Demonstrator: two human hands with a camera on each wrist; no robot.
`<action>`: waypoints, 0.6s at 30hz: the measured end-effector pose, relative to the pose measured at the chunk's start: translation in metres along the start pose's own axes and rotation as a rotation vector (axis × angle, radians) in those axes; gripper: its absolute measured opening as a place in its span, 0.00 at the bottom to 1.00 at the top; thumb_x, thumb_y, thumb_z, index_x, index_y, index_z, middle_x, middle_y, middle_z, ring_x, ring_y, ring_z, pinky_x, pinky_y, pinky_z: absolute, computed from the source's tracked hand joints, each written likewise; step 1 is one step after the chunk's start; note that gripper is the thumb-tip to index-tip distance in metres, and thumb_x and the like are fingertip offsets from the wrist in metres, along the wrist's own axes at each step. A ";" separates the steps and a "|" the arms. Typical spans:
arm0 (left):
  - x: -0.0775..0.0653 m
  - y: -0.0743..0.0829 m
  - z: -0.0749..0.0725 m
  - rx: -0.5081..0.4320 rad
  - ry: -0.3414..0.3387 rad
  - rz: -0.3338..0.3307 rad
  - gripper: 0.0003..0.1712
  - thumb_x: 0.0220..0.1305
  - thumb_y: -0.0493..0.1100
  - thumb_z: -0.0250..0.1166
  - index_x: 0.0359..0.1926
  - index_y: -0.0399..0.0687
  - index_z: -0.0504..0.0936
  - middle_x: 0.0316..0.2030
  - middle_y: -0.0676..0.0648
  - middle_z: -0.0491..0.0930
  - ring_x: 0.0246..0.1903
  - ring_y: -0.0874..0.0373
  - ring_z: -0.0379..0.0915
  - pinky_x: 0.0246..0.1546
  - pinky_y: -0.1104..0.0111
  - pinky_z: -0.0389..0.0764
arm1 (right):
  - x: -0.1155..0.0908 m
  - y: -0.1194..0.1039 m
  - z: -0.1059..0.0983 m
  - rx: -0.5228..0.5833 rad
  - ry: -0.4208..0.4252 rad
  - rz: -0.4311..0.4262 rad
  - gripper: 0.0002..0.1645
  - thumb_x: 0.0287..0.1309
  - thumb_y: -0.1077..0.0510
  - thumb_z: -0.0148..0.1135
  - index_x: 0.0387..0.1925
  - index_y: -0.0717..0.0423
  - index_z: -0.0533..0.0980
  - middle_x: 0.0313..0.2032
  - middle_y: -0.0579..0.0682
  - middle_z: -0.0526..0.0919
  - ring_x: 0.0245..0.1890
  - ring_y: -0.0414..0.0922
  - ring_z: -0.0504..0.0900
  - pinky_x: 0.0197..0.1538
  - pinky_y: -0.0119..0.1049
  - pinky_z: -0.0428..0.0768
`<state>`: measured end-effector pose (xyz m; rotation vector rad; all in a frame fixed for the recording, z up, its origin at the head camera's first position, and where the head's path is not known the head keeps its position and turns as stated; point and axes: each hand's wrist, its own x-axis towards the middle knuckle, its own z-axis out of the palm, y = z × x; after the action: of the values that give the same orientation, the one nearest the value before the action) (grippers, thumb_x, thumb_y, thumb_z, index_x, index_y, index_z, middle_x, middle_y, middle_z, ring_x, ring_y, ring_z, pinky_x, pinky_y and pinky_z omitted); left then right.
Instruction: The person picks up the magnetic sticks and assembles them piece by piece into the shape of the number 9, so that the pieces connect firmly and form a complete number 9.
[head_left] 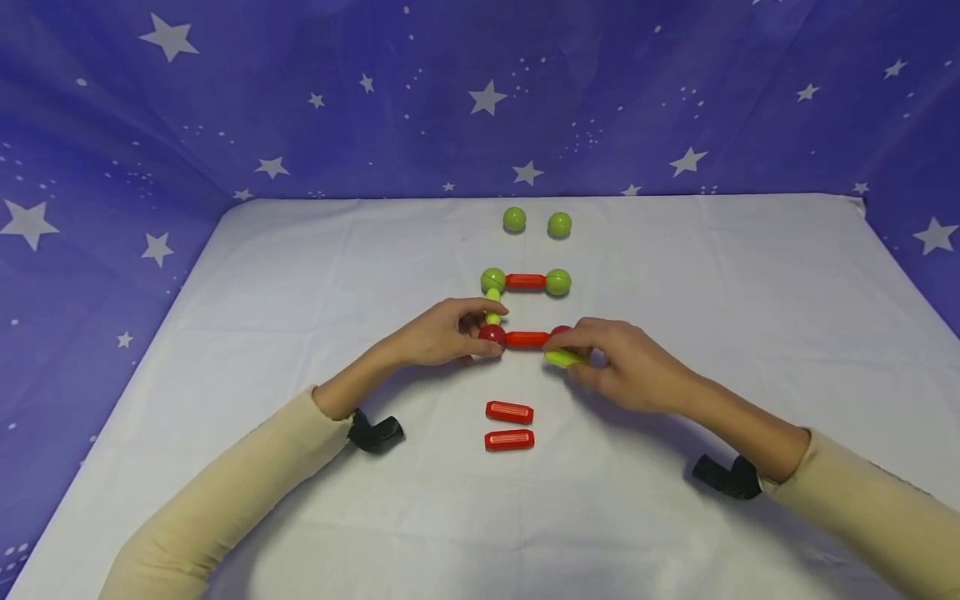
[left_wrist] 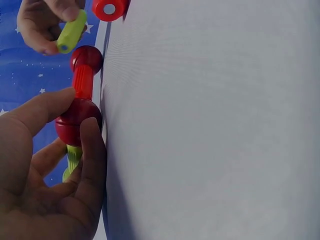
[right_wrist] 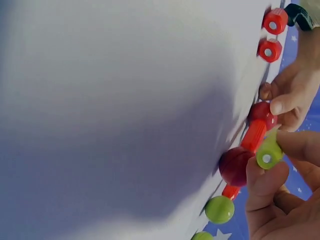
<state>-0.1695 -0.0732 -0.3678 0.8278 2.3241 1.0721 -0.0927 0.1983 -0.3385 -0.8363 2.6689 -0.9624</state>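
My left hand (head_left: 442, 335) pinches a dark red ball (head_left: 492, 334) between thumb and fingers. A red magnetic rod (head_left: 527, 339) runs from that ball to another dark red ball (right_wrist: 235, 166), partly covered by my right fingers in the head view. My right hand (head_left: 633, 365) holds a yellow-green magnetic rod (right_wrist: 270, 151) by thumb and fingers, close beside this second ball; a silvery disc shows in the rod's end. Another yellow-green rod (head_left: 492, 295) joins the left red ball to a green ball (head_left: 492, 280). From there a red rod (head_left: 526, 282) reaches another green ball (head_left: 558, 282).
Two loose green balls, a left one (head_left: 513, 219) and a right one (head_left: 559, 224), lie farther back. Nearer the front, two red rods, an upper one (head_left: 509, 412) and a lower one (head_left: 509, 440), lie on the white cloth (head_left: 300, 275). A starry blue backdrop (head_left: 420, 158) stands behind.
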 end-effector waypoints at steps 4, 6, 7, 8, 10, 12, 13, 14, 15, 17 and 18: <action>0.000 0.000 0.000 -0.005 0.002 0.001 0.30 0.60 0.46 0.72 0.63 0.45 0.75 0.40 0.47 0.76 0.40 0.54 0.71 0.40 0.66 0.74 | 0.001 0.004 -0.003 0.003 0.025 -0.009 0.23 0.57 0.69 0.64 0.54 0.54 0.82 0.37 0.44 0.81 0.36 0.42 0.75 0.40 0.45 0.77; 0.000 0.000 0.000 -0.009 0.004 -0.002 0.30 0.60 0.46 0.72 0.62 0.45 0.76 0.40 0.46 0.75 0.40 0.53 0.71 0.40 0.66 0.74 | 0.001 0.005 -0.004 0.001 0.026 -0.005 0.23 0.57 0.69 0.63 0.54 0.53 0.82 0.36 0.43 0.81 0.35 0.42 0.75 0.40 0.45 0.77; 0.000 0.000 0.000 -0.012 0.005 -0.003 0.30 0.60 0.46 0.72 0.62 0.45 0.76 0.40 0.46 0.75 0.40 0.53 0.71 0.39 0.66 0.74 | 0.001 0.006 -0.004 0.002 0.025 -0.002 0.23 0.57 0.69 0.63 0.54 0.53 0.82 0.36 0.43 0.80 0.35 0.42 0.75 0.39 0.44 0.77; 0.000 0.000 0.000 -0.014 0.006 -0.005 0.30 0.60 0.46 0.72 0.62 0.46 0.76 0.40 0.46 0.75 0.40 0.53 0.71 0.39 0.66 0.74 | 0.002 0.006 -0.004 0.004 0.025 0.003 0.23 0.57 0.69 0.64 0.54 0.53 0.82 0.35 0.43 0.80 0.35 0.42 0.75 0.39 0.44 0.76; 0.000 0.000 0.001 -0.015 0.008 -0.007 0.29 0.60 0.46 0.72 0.62 0.46 0.76 0.40 0.46 0.76 0.40 0.54 0.71 0.39 0.66 0.74 | 0.003 0.007 -0.004 0.010 0.023 0.014 0.22 0.56 0.69 0.65 0.54 0.54 0.82 0.34 0.43 0.80 0.35 0.42 0.76 0.38 0.43 0.76; -0.001 0.000 0.001 -0.017 0.011 -0.007 0.29 0.60 0.46 0.72 0.62 0.46 0.76 0.40 0.47 0.76 0.39 0.54 0.71 0.39 0.66 0.74 | 0.005 0.007 -0.005 0.017 0.024 0.028 0.22 0.56 0.68 0.66 0.54 0.55 0.82 0.34 0.43 0.80 0.35 0.43 0.76 0.39 0.41 0.76; -0.001 0.000 0.001 -0.017 0.011 -0.005 0.29 0.60 0.46 0.72 0.62 0.46 0.76 0.40 0.47 0.76 0.40 0.54 0.71 0.39 0.66 0.74 | 0.006 0.007 -0.005 0.020 0.025 0.036 0.23 0.56 0.68 0.66 0.54 0.56 0.82 0.35 0.43 0.81 0.35 0.43 0.77 0.39 0.41 0.76; -0.001 0.000 0.001 -0.017 0.012 -0.003 0.29 0.60 0.46 0.72 0.61 0.46 0.76 0.40 0.47 0.76 0.40 0.54 0.71 0.39 0.66 0.74 | 0.007 0.007 -0.006 0.024 0.026 0.043 0.23 0.55 0.68 0.67 0.54 0.56 0.81 0.35 0.43 0.81 0.35 0.43 0.77 0.39 0.41 0.77; -0.001 0.000 0.001 -0.019 0.012 -0.001 0.29 0.60 0.46 0.72 0.61 0.46 0.76 0.40 0.47 0.76 0.40 0.53 0.71 0.39 0.65 0.74 | 0.007 0.007 -0.006 0.025 0.026 0.048 0.23 0.55 0.68 0.67 0.54 0.57 0.81 0.36 0.44 0.82 0.35 0.43 0.78 0.39 0.41 0.77; -0.001 0.000 0.001 -0.019 0.012 0.002 0.29 0.60 0.46 0.72 0.61 0.46 0.76 0.40 0.47 0.76 0.40 0.53 0.71 0.40 0.65 0.74 | 0.008 0.007 -0.007 0.030 0.026 0.057 0.23 0.55 0.68 0.67 0.55 0.57 0.81 0.39 0.46 0.84 0.36 0.44 0.78 0.39 0.41 0.78; -0.001 0.000 0.001 -0.017 0.011 0.003 0.29 0.60 0.46 0.72 0.62 0.46 0.76 0.40 0.47 0.76 0.40 0.53 0.71 0.40 0.65 0.74 | 0.009 0.007 -0.007 0.034 0.025 0.062 0.23 0.55 0.68 0.67 0.55 0.57 0.81 0.39 0.47 0.84 0.37 0.44 0.79 0.39 0.41 0.78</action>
<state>-0.1684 -0.0733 -0.3684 0.8215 2.3201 1.0996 -0.1059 0.2019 -0.3373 -0.7353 2.6740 -1.0072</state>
